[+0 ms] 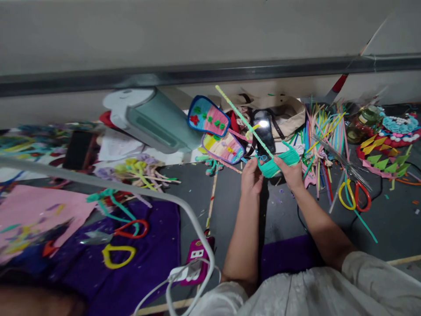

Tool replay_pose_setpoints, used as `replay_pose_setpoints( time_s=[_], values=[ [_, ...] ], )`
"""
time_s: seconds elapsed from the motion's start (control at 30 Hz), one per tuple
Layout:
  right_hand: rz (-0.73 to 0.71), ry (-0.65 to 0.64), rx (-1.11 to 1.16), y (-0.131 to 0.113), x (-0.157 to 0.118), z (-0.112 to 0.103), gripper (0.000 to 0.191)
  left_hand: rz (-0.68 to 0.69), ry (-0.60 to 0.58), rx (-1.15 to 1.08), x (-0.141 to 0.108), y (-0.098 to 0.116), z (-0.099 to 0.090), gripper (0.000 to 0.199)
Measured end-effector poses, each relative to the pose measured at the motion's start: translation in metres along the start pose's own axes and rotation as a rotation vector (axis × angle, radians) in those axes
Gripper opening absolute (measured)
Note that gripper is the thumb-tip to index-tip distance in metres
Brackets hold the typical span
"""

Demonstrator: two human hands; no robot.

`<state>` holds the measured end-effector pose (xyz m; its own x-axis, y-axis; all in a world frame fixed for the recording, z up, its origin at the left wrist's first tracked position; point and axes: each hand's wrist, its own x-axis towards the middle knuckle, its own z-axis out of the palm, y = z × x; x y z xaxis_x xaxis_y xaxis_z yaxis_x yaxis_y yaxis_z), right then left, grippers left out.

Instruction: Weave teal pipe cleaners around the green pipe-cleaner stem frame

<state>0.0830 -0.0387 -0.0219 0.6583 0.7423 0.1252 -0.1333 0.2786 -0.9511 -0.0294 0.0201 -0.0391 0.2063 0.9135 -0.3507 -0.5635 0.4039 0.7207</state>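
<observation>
Hands working at a teal fuzzy panel (271, 168), held up over the dark surface (279, 224). Right hand (291, 172) grasps its near edge, thumb on top. Left hand (252, 177) curled at the left edge; cannot tell whether it pinches. A pale green stem (241, 116) rises toward 10–11 o'clock, lower end by the right thumb.

From the panel: decorated pieces (210, 116) at 10; phone (270, 137) at 11; beige bag (296, 116) at 1; loose stem bundle (325, 138) at 2; red-and-yellow-handled scissors (355, 196) toward 4; purple cloth (158, 263) at 8. Grey wall (197, 35) beyond, at 12.
</observation>
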Motion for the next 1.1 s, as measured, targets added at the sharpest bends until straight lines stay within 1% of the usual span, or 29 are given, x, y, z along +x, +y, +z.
replay_pose_setpoints(
  time_s=[0.07, 0.17, 0.27, 0.4, 0.53, 0.73, 0.83, 0.9, 1.0, 1.07, 1.1],
  values=[
    [-0.005, -0.009, -0.042, -0.002, -0.003, 0.001, 0.027, 0.178, 0.084, 0.082, -0.001, -0.003, 0.001, 0.048],
    [0.008, -0.02, -0.087, -0.001, -0.009, 0.004, 0.023, 0.38, 0.165, 0.219, -0.005, -0.004, 0.003, 0.047],
    [0.016, -0.01, -0.138, 0.004, -0.013, 0.005, 0.025, 0.499, 0.17, 0.321, -0.008, -0.002, 0.004, 0.038],
    [-0.011, 0.019, -0.197, 0.007, -0.015, 0.005, 0.028, 0.602, 0.158, 0.42, -0.009, -0.002, 0.004, 0.028],
    [-0.016, 0.011, -0.185, 0.007, -0.013, 0.004, 0.028, 0.622, 0.166, 0.471, -0.006, -0.004, 0.001, 0.024],
    [0.047, 0.001, -0.122, 0.006, -0.011, 0.003, 0.029, 0.637, 0.199, 0.507, 0.0, -0.006, -0.006, 0.021],
    [0.034, -0.007, -0.121, 0.003, -0.011, 0.004, 0.025, 0.604, 0.198, 0.485, -0.002, -0.004, -0.004, 0.023],
    [0.024, -0.021, -0.114, 0.002, -0.01, 0.003, 0.022, 0.586, 0.181, 0.455, -0.004, -0.002, -0.001, 0.028],
    [0.045, -0.017, -0.087, 0.003, -0.007, 0.002, 0.022, 0.556, 0.162, 0.394, -0.006, 0.0, 0.003, 0.035],
    [0.058, 0.005, -0.05, 0.005, -0.004, 0.001, 0.025, 0.492, 0.165, 0.337, -0.006, 0.002, 0.004, 0.038],
    [0.064, 0.02, -0.027, 0.006, -0.002, 0.001, 0.027, 0.438, 0.16, 0.304, -0.005, 0.003, 0.003, 0.041]
  ],
)
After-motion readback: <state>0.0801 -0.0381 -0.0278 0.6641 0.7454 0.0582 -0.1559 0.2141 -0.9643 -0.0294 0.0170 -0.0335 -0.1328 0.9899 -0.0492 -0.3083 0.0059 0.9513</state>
